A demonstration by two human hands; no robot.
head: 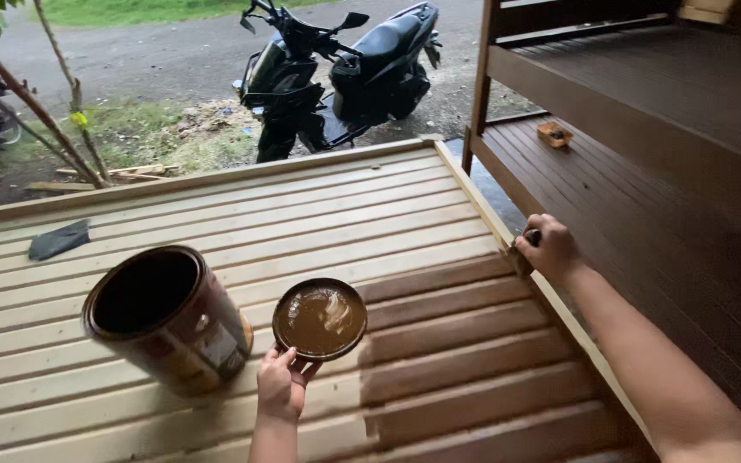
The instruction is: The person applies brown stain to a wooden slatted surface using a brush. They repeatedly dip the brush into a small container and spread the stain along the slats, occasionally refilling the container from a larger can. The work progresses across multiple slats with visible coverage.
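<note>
The left hand (282,383) pinches the near rim of a round lid (320,318) of brown stain, held level just beside the open paint can (167,315). The right hand (549,247), arm outstretched, closes around a brush handle (532,237) at the far edge of the slatted wooden panel (302,214), where stained slats meet bare ones.

L hand (283,383) pinching, R hand (549,249) fisted, R arm extended

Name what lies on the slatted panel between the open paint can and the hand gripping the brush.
In the head view, the stain-filled lid, held by the left hand, lies between the paint can and right hand, then stained slats.
</note>
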